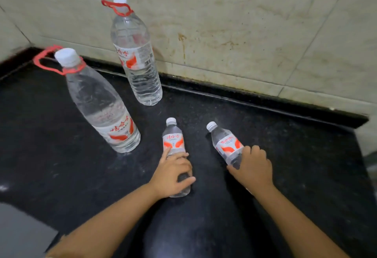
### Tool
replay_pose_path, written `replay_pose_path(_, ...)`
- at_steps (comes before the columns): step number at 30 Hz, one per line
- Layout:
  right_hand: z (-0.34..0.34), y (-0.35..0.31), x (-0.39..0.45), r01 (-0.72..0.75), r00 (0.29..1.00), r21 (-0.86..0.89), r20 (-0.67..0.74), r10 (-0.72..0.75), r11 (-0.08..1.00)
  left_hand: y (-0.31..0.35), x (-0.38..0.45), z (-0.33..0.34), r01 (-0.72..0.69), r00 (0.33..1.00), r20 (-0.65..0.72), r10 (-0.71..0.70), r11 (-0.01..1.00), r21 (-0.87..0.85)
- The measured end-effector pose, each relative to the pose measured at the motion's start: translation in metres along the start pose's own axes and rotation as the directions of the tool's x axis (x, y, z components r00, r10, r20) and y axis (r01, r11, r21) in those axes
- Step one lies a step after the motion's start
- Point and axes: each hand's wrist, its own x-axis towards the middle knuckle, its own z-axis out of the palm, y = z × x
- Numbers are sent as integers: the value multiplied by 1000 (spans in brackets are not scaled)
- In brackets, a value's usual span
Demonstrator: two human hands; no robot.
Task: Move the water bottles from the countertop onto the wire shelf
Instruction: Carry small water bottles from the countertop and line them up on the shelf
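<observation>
Head view shows 4 water bottles on the black countertop [265, 127]. My left hand [171, 174] wraps 1 small bottle [174, 141] at the low middle of the frame. My right hand [254, 168] wraps the other small bottle [227, 145] just to its right. 2 big bottles [102, 102] [136, 53] with red loops stand at upper left. I cannot see the wire shelf. I think I should squeeze gently, lift both straight up, and keep them from bumping.

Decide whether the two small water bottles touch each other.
Apart. The head view shows bare black countertop between the left small bottle and the right small bottle.
</observation>
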Motion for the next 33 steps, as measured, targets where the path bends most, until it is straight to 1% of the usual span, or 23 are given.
replay_pose_path(4, -3, -3, -71, -27, 991, -51, 127, 33, 998, 15, -51, 3, -143, 987, 66, 147, 988, -63)
replay_pose_path(5, -2, -3, -86, -44, 984, -62, 171, 54, 997, 19, -62, 3, -166, 984, 57, 170, 983, -78)
replay_pose_path(7, 0, -6, -110, -84, 967, -53, 235, 95, 995, 23, -80, 6, -138, 990, 22, 141, 986, -93)
replay_pose_path(8, 2, -9, -119, -109, 963, -37, 246, 115, 993, 26, -83, 5, -88, 996, 21, 89, 994, -68)
replay_pose_path(9, 4, -13, -124, -130, 963, -21, 235, 131, 991, 32, -80, 2, -13, 999, -33, 13, 1000, -5)
replay_pose_path(10, 6, -17, -125, -147, 967, -9, 207, 146, 989, 40, -75, -4, 115, 992, -47, -113, 993, 27)
replay_pose_path(11, 8, -22, -124, -168, 972, 0, 169, 165, 986, 48, -67, -10, 295, 955, -10, -295, 955, 10)
replay_pose_path(12, 10, -27, -121, -194, 972, 6, 134, 191, 981, 55, -58, -16, 481, 875, 82, -477, 876, -36)
replay_pose_path(13, 11, -31, -117, -218, 971, 10, 106, 216, 976, 60, -50, -18, 600, 795, 154, -587, 798, -57)
replay_pose_path(14, 11, -34, -114, -239, 968, 10, 87, 237, 971, 62, -43, -16, 658, 748, 163, -644, 751, -50)
replay_pose_path(15, 12, -36, -112, -254, 965, 10, 75, 253, 967, 63, -38, -15, 684, 724, 158, -672, 729, -28)
replay_pose_path(19, 18, -36, -116, -260, 964, 22, 68, 258, 965, 66, -33, -10, 710, 693, 149, -706, 703, 27)
replay_pose_path(21, 18, -32, -122, -266, 962, 48, 72, 262, 963, 67, -35, -12, 704, 703, 125, -700, 710, 23)
replay_pose_path(26, 13, -7, -148, -331, 943, 110, 53, 327, 937, 80, -43, -13, 647, 760, 92, -644, 762, -18)
replay_pose_path(29, 3, 16, -165, -373, 927, 152, 12, 376, 915, 105, -43, -14, 606, 795, 63, -603, 793, -61)
replay_pose_path(33, -20, 53, -186, -399, 905, 237, -56, 423, 886, 155, -33, -11, 516, 856, 8, -518, 852, -91)
